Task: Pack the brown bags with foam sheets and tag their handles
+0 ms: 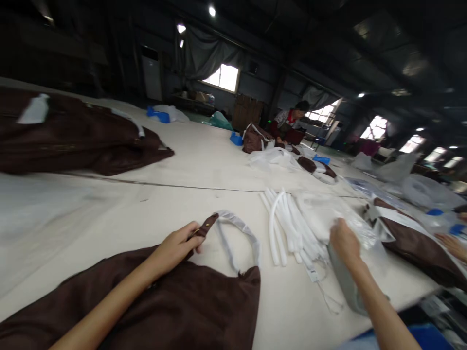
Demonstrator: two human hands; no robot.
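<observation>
A brown bag point(189, 306) lies flat on the cream table point(204, 165) in front of me. Its strap point(237, 233) curves up in a loop, partly wrapped in white film. My left hand point(178, 245) is closed on the brown end of that strap, beside a brass rivet. My right hand point(345, 240) reaches to the right onto a heap of clear plastic bags point(350, 218), fingers bent into the plastic; what they grip is hidden. A bundle of white foam tubes point(288, 223) lies between the two hands.
More brown bags lie at far left point(73, 141) and at right point(419, 248). A person sits at the far end of the table point(292, 121) among bags and white wrapping. Another person's hand point(452, 243) shows at the right edge. Blue items dot the table.
</observation>
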